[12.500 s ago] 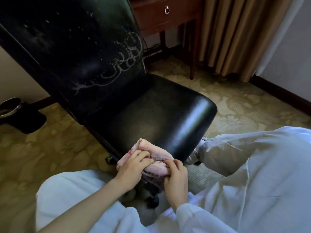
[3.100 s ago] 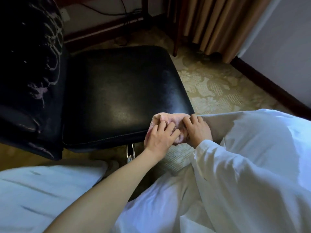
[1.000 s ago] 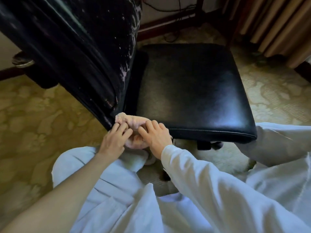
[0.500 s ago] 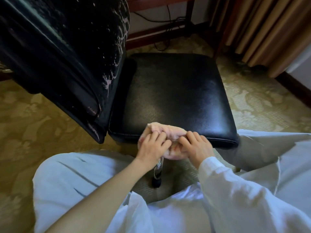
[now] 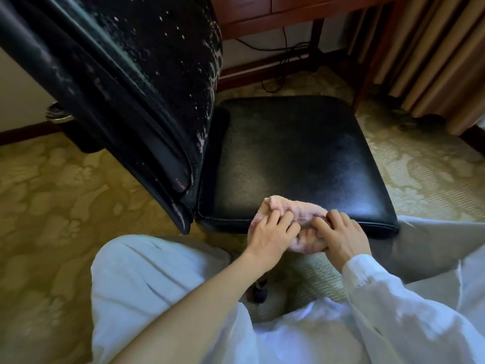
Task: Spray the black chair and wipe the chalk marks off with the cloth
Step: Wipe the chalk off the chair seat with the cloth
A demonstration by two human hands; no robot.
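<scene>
Gold underfoot: looked down on patterned carpet (image 5: 52, 206), spread wide to the left and right of the fingers (image 5: 284, 219) and beyond them. Faced the black chair (image 5: 288, 158), with its glossy leather seat flat just beyond the fingers and its backrest (image 5: 126, 82) rising tall, up and to the left of them. Wore white: loose fabric over the knees, nearer than the fingers on both sides, and a white sleeve (image 5: 393, 298) on the right arm, with the left forearm bare. Had tan curtains (image 5: 433, 61) far beyond and to the right of the fingers. Had a reddish wooden desk (image 5: 288, 11) far beyond them, past the seat, with dark cables (image 5: 275, 74) trailing beneath it.

Gripped the pink cloth (image 5: 301, 210), bunched up against the near edge of the seat, with the left hand (image 5: 270, 236) and right hand (image 5: 341, 237) side by side. Curled the fingers of both hands over the top of it and pressed it onto the leather.

Saw pale chalk marks (image 5: 200, 139) and white specks on the backrest's front face and lower edge, up and left of the fingers, well apart from the cloth.
</scene>
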